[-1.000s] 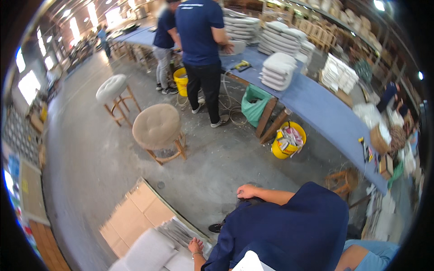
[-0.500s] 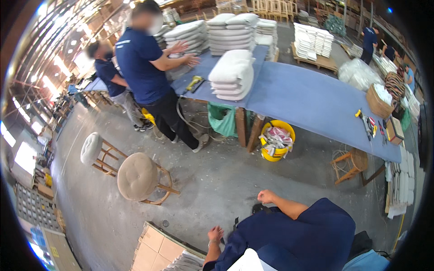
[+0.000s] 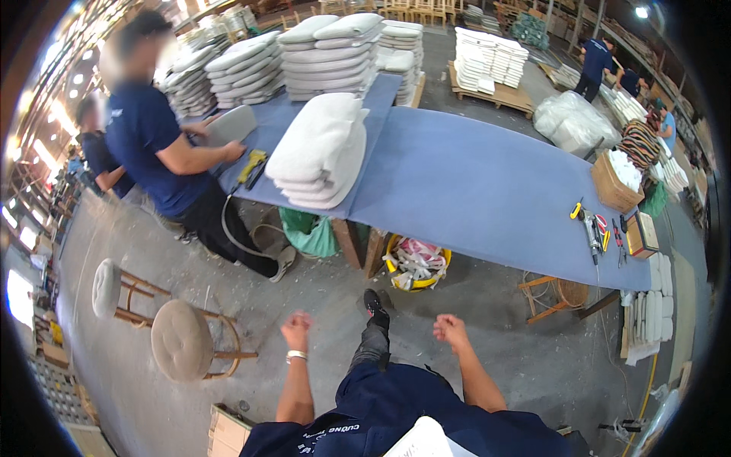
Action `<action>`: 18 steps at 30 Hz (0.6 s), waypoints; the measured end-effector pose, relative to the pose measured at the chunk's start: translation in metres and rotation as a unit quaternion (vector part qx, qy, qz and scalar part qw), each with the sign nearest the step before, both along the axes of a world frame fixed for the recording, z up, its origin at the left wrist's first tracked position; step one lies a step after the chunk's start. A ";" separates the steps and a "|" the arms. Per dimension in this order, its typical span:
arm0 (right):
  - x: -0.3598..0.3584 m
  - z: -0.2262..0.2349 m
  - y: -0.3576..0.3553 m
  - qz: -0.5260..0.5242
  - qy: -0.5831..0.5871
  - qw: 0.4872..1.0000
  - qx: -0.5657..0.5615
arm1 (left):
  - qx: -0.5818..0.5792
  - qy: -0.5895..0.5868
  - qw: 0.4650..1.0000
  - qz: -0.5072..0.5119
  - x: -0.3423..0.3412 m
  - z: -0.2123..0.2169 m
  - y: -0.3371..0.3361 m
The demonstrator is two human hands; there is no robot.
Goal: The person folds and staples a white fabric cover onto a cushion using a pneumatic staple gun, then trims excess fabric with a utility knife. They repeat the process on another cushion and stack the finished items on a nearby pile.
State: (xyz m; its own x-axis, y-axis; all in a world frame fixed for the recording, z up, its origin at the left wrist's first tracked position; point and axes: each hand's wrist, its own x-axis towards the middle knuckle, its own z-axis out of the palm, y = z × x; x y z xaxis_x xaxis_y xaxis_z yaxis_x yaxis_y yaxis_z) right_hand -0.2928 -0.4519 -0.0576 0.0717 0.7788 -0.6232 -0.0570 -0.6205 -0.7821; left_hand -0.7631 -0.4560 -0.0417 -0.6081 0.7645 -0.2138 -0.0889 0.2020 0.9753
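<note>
Both my hands hang over the concrete floor, short of the blue-covered table (image 3: 457,164). My left hand (image 3: 296,330), with a pale band on its wrist, is smeared by motion. Loosely curled and with nothing seen in it, my right hand (image 3: 451,330) is nearest a yellow bucket (image 3: 413,286) of scraps under the table edge. A stack of folded white padded pieces (image 3: 316,152) stands on the table. Beside it lies a yellow-and-black tool (image 3: 250,169) with a hose. At the table's right are hand tools (image 3: 593,231).
Two round padded stools (image 3: 181,340) stand at my left. A co-worker (image 3: 156,145) at the table handles a grey cushion (image 3: 232,126). Cushion stacks (image 3: 331,57) rise behind. A wooden stool (image 3: 560,295) sits under the table's right part, and a carton (image 3: 615,183) stands on top.
I have stepped and turned toward the table, one foot now forward. My left hand has come up in front of me. The co-worker's hands have moved onto a grey cushion.
</note>
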 end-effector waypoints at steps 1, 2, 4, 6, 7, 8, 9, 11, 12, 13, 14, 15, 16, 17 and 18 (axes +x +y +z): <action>0.002 0.012 0.034 -0.018 0.012 0.999 0.032 | 0.053 -0.029 0.997 0.040 -0.023 0.009 0.034; 0.003 0.023 0.071 -0.033 0.024 0.997 0.065 | 0.058 0.047 0.996 0.048 -0.051 0.024 0.067; 0.025 0.044 0.142 -0.068 -0.003 0.991 0.118 | 0.107 0.128 0.984 0.064 -0.062 0.082 0.148; 0.033 0.048 0.209 -0.093 -0.054 0.981 0.164 | 0.173 0.133 0.971 0.091 -0.085 0.141 0.227; 0.042 0.040 0.249 -0.105 -0.101 0.972 0.185 | 0.187 0.155 0.965 0.094 -0.096 0.164 0.270; 0.051 0.035 0.284 -0.114 -0.151 0.962 0.199 | 0.200 0.186 0.959 0.074 -0.099 0.190 0.311; 0.058 0.039 0.320 -0.097 -0.242 0.942 0.211 | 0.210 0.217 0.951 0.062 -0.096 0.215 0.348; 0.060 0.040 0.373 -0.046 -0.411 0.885 0.214 | 0.232 0.303 0.924 -0.009 -0.085 0.261 0.421; 0.058 0.042 0.401 -0.034 -0.429 0.877 0.213 | 0.233 0.319 0.918 -0.017 -0.079 0.275 0.456; 0.055 0.044 0.428 -0.031 -0.446 0.869 0.211 | 0.239 0.336 0.910 -0.032 -0.070 0.291 0.497; 0.049 0.042 0.451 -0.037 -0.460 0.863 0.204 | 0.247 0.356 0.900 -0.057 -0.063 0.305 0.534; 0.042 0.038 0.469 -0.028 -0.485 0.854 0.188 | 0.232 0.423 0.872 -0.083 -0.056 0.317 0.568; 0.032 0.033 0.486 -0.024 -0.511 0.843 0.166 | 0.221 0.486 0.838 -0.113 -0.050 0.330 0.603; 0.025 0.028 0.499 -0.023 -0.539 0.831 0.138 | 0.216 0.543 0.798 -0.146 -0.041 0.338 0.643; 0.015 0.021 0.506 -0.020 -0.565 0.817 0.114 | 0.190 0.589 0.763 -0.187 -0.039 0.343 0.682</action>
